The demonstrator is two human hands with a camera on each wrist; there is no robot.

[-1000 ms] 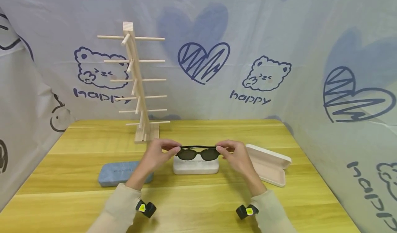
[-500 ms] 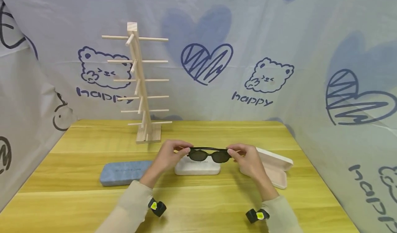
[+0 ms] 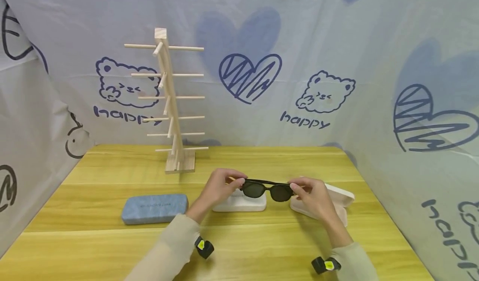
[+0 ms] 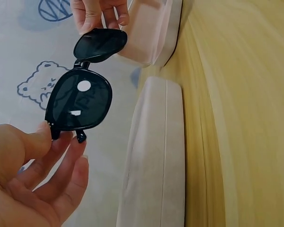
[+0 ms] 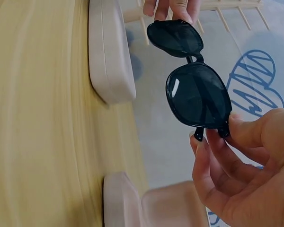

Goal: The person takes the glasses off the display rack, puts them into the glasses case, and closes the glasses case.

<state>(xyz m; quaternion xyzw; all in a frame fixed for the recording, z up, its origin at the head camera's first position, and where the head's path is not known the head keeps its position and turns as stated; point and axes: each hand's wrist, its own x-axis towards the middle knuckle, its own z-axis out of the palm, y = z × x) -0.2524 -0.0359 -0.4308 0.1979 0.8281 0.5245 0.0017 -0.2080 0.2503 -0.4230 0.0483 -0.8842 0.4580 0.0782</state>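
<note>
A pair of black sunglasses [image 3: 266, 189] with dark lenses is held up between both hands, lenses facing the wearer. My left hand [image 3: 221, 188] pinches the left end of the frame, thumb in front and fingers behind; the left wrist view shows this hand [image 4: 42, 170] at the hinge. At the other end my right hand [image 3: 313, 195] pinches the hinge corner, seen close in the right wrist view on the sunglasses [image 5: 199, 94]. Behind and below them lies a closed white glasses case [image 3: 239, 204]. An opened white case [image 3: 338, 198] with a pinkish lining is partly hidden by the right hand.
A closed blue glasses case [image 3: 154, 209] lies on the wooden table [image 3: 93, 252], left of the left forearm. Farther back stands a wooden display rack [image 3: 170, 98] with several pegs. A printed cloth [image 3: 247, 23] hangs behind and along the sides.
Both hands have moved to the right, carrying the sunglasses from over the closed white case towards the opened one. The sunglasses now tilt slightly, their right end lower.
</note>
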